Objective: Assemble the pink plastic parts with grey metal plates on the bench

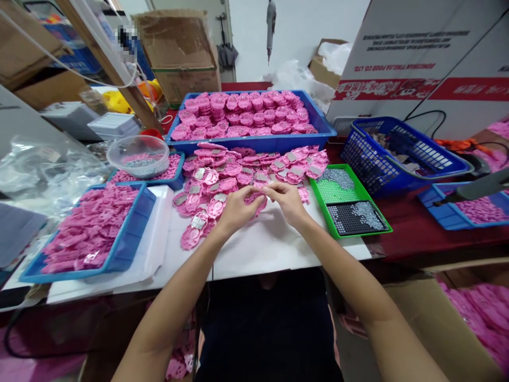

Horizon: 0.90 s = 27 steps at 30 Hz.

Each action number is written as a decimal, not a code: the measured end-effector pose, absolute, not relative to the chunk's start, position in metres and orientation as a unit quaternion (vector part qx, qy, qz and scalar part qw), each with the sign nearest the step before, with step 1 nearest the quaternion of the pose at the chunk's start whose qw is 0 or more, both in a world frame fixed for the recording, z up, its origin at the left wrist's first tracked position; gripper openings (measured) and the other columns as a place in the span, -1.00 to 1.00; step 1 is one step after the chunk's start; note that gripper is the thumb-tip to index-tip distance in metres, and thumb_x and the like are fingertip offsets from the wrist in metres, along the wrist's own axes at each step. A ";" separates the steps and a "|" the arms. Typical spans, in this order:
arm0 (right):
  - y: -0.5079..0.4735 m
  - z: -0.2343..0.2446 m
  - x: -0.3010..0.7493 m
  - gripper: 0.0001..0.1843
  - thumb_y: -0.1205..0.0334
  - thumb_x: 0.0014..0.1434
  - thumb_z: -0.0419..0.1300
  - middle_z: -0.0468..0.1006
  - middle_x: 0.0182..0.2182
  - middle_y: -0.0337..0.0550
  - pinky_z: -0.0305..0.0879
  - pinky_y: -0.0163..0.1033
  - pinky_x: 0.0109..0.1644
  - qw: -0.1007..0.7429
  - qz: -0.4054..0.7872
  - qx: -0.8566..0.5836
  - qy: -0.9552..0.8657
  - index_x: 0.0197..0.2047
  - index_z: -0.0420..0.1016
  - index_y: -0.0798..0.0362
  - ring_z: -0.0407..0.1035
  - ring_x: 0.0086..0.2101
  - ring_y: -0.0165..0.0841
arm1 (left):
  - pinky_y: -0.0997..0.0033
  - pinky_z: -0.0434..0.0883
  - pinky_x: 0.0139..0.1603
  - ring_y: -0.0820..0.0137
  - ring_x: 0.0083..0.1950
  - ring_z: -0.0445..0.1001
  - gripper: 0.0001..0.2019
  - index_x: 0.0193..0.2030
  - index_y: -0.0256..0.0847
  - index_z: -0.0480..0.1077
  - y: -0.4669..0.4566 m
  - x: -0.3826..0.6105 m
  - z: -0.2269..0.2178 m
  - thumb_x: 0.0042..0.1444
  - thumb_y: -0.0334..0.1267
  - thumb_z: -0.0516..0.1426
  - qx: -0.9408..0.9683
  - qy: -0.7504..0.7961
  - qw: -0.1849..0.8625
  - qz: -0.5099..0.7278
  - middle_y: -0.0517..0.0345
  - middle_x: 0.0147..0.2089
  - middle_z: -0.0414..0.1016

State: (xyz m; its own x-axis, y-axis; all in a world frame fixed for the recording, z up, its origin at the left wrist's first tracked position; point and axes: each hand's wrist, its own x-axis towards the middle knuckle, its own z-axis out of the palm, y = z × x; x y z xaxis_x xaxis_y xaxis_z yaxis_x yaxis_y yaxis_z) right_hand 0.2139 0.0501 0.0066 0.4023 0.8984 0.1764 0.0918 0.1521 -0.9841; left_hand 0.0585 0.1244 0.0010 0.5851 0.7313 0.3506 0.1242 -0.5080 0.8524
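On a white tabletop (258,249) crowded with blue plastic trays (254,142) amid cardboard boxes (178,48), my left hand (235,211) and right hand (289,204) meet, fingers (274,190) pinched shut on one glossy, rounded pink part (256,199) beside its heaped pile (238,172).

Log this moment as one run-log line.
left hand: pinching pink part | right hand: pinching same part | behind: pile of pink parts | beside right hand: green tray, grey bits
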 end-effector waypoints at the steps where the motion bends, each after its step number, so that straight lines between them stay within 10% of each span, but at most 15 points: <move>1: 0.050 0.006 0.213 -0.68 -0.07 0.04 0.44 0.59 -0.42 -0.19 0.29 -0.21 -0.23 0.619 0.309 -0.568 -0.446 -0.37 0.65 0.03 0.35 -0.38 -0.36 | 0.34 0.46 -0.07 0.27 -0.16 0.61 -0.85 -0.15 -0.13 0.57 0.124 0.058 0.001 0.20 -0.20 0.22 0.800 0.269 0.397 0.362 0.11 -0.16 0.68; 27: 0.044 0.019 0.226 -0.63 -0.13 0.15 0.34 0.39 -0.46 -0.25 0.27 -0.23 -0.31 0.571 0.404 -0.561 -0.444 -0.30 0.49 0.03 0.26 -0.44 -0.40 | 0.44 0.33 -0.27 0.37 -0.39 0.47 -0.84 -0.17 -0.09 0.58 0.126 0.052 0.005 0.22 -0.18 0.17 0.854 0.229 0.314 0.345 0.14 -0.31 0.64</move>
